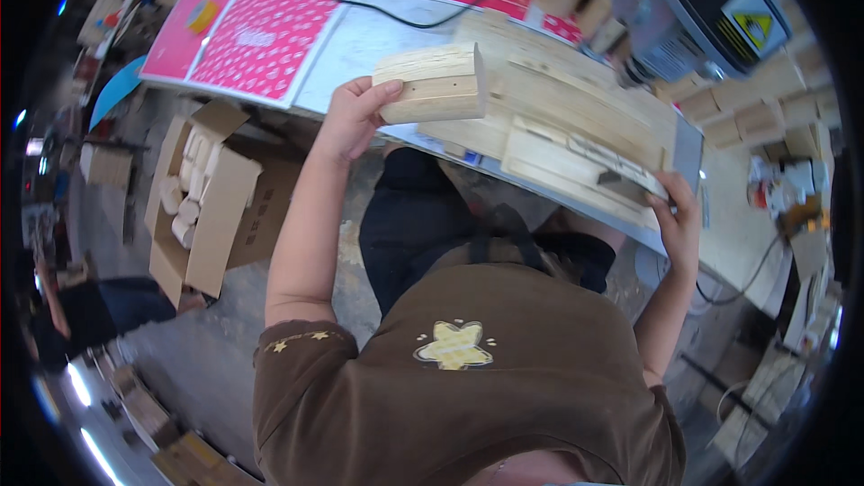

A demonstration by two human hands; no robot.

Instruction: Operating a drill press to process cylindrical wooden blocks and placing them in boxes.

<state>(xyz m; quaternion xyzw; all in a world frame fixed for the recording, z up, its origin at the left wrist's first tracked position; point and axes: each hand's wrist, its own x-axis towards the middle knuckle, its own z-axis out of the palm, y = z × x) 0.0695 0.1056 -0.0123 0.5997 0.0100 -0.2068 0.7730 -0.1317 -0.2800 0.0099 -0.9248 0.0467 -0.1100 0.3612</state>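
My left hand (pixel 351 117) is closed round the left end of a pale wooden block (pixel 436 94). The block has rounded sides and small dark holes on the face turned to me, and it is held up above the bench's front edge. My right hand (pixel 677 214) pinches the right end of a narrow pale strip with dark metal parts (pixel 616 164), at the near side of the wooden boards. Whether that strip is fixed to the boards I cannot tell. The layered wooden boards (pixel 576 94) lie flat on the bench under a drill press (pixel 697 18).
A black cable (pixel 423 25) crosses the pink and white bench top (pixel 315 54). Yellow tape (pixel 202 16) lies at its far left. An open carton (pixel 229 207) with wooden pieces stands at my left. More blocks (pixel 751 94) are stacked at the right. Another person (pixel 108 315) is at far left.
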